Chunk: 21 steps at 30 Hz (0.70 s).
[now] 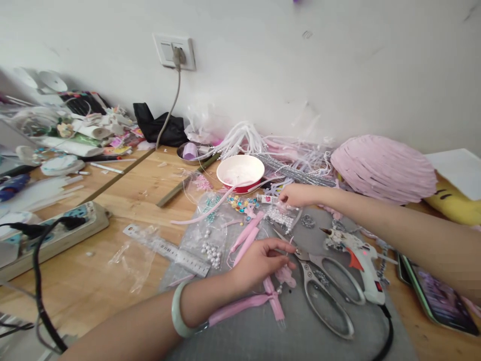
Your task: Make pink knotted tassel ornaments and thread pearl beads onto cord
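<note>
My left hand, with a pale green bangle at the wrist, is over the grey mat. Its index finger and thumb are apart, close to the pivot of the large metal scissors. Under and beside it lie a pink ribbon-wrapped piece and a translucent pink ornament. My right hand reaches farther out, fingers curled together, with their grip hidden. A small white tube is right at those fingertips, and white beads lie just below.
A white-and-red bowl stands behind the hands. At right are a hot glue gun, phone and pink domed piece. A steel ruler, loose pearls and a power strip lie left.
</note>
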Tool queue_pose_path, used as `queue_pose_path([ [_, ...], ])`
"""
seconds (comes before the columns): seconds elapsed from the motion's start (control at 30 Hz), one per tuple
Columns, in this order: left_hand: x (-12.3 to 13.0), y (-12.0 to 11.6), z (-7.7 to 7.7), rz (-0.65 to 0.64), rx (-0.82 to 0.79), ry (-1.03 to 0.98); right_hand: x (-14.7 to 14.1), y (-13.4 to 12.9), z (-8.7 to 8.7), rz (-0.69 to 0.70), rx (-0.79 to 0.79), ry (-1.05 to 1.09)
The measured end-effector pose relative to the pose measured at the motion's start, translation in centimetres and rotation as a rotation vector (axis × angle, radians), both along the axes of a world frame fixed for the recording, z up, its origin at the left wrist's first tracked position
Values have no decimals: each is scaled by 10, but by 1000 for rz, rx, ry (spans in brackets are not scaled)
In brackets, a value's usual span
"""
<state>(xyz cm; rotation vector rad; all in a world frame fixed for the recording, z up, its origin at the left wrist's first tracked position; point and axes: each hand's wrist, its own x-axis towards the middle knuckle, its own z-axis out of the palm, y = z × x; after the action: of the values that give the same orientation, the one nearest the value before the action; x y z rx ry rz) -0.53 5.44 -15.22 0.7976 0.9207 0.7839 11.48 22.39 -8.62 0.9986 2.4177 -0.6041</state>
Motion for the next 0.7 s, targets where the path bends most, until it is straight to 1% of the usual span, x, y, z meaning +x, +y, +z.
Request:
queue_pose_path([
  [0.1, 0, 0, 2, 4, -12, 8, 2, 2, -1, -1, -2, 34],
  [0.23, -1, -1, 5, 14, -21, 6, 8, 6, 0, -59, -33, 99],
  [0.37, -1, -1, 8, 15, -23, 1, 16, 9, 4, -154, -73, 152],
  [0.57, -3, -1, 6, 4, -21, -1, 23, 8, 16, -291, -59, 232],
  [0.7, -3, -2, 6, 4, -21, 8, 25, 4, 22, -434, -32, 274],
])
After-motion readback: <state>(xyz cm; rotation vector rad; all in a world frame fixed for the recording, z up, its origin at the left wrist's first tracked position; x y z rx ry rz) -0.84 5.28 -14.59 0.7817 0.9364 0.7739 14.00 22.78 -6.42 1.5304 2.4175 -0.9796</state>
